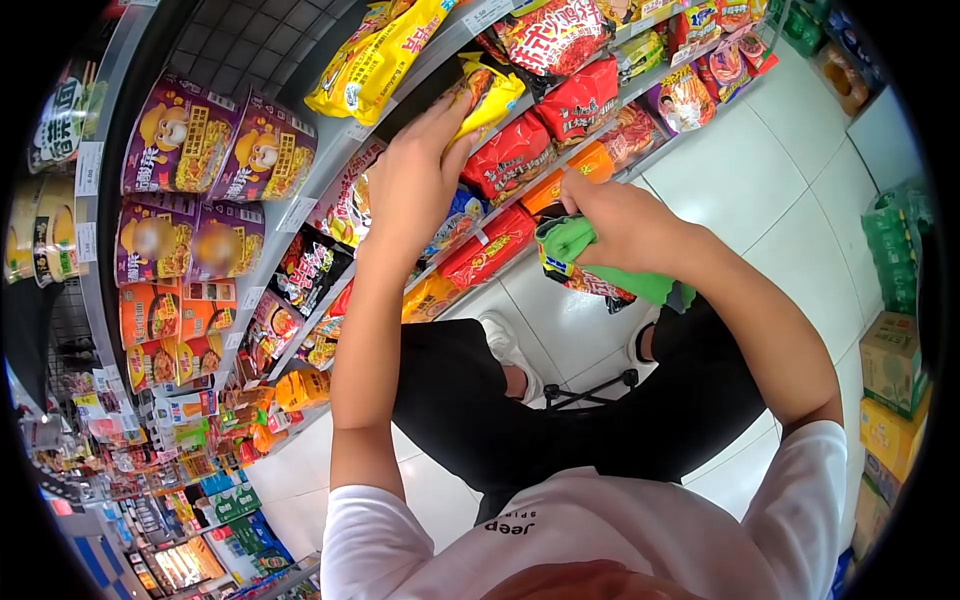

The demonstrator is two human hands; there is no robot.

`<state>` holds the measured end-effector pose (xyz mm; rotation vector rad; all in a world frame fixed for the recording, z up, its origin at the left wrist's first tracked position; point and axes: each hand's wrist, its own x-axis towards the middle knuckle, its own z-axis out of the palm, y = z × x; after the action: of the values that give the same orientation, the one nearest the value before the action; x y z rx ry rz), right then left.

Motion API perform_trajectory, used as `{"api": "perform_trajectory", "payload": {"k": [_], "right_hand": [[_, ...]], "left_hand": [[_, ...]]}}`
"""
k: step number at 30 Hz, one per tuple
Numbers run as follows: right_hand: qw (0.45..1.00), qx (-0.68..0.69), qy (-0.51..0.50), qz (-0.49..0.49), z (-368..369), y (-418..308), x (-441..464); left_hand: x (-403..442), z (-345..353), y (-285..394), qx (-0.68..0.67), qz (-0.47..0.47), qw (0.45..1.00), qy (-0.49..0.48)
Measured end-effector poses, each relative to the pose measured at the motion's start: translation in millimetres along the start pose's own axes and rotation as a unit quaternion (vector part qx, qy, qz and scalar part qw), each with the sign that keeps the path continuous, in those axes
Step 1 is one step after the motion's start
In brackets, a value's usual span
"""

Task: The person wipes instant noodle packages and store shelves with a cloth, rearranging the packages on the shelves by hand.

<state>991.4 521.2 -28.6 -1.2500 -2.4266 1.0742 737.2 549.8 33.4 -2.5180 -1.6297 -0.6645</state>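
Note:
My left hand [425,170] reaches onto the shelf, its fingers and thumb about the end of a yellow noodle packet [492,100]. Another yellow packet [375,65] lies on the shelf above it. My right hand [635,225] is closed on a green cloth [568,240], in front of the lower shelf. A dark packet with a red and yellow print [590,283] is under the cloth, against the same hand; how the fingers hold it is partly hidden. Red noodle packets [510,155] stand on the shelf between my hands.
Purple noodle cups [180,135] fill the shelf at left, with price tags [298,213] along the edges. Below me are my knees, a black metal frame [590,390] and the white tiled floor [780,240]. Green bottles [895,250] and cartons [892,365] stand at right.

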Motion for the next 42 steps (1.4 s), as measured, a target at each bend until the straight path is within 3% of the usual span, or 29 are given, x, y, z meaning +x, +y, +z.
{"api": "perform_trajectory", "payload": {"k": [4, 7, 8, 12, 14, 20, 23, 25, 29, 30, 36, 42], "right_hand": [[1.0, 0.008, 0.002, -0.009, -1, -1, 0], [1.0, 0.009, 0.004, -0.009, 1, 0, 0], [1.0, 0.007, 0.004, -0.007, 2, 0, 1], [1.0, -0.008, -0.01, 0.003, 1, -4, 2], [1.0, -0.004, -0.004, 0.0, 3, 0, 2], [1.0, -0.005, -0.013, 0.003, 3, -2, 3], [1.0, -0.005, -0.005, -0.004, 4, -2, 3], [1.0, -0.005, -0.015, 0.009, 2, -4, 3], [1.0, -0.017, -0.001, -0.009, 1, 0, 2], [1.0, -0.019, -0.001, -0.01, 1, 1, 2], [1.0, -0.025, 0.001, -0.001, -3, -1, -2], [1.0, -0.022, 0.008, 0.007, -2, 0, -1]], "left_hand": [[-20, -23, 18, -0.017, 0.0, 1.0, -0.023], [-35, -40, 27, -0.105, -0.036, 0.993, -0.034], [-38, -46, 26, -0.128, -0.009, 0.991, -0.027], [-64, -78, 34, -0.251, -0.167, 0.953, -0.021], [-79, -97, 44, -0.302, -0.172, 0.937, 0.026], [-104, -148, 49, -0.161, -0.121, 0.955, 0.216], [-53, -157, 72, -0.084, -0.103, 0.958, 0.253], [-21, -150, 57, -0.103, -0.013, 0.96, 0.258], [36, -136, 32, -0.052, 0.014, 0.975, 0.214], [46, -135, 28, 0.043, 0.007, 0.977, 0.207], [80, -115, 11, 0.207, -0.119, 0.97, 0.04], [89, -105, -18, 0.182, -0.081, 0.979, 0.046]]}}
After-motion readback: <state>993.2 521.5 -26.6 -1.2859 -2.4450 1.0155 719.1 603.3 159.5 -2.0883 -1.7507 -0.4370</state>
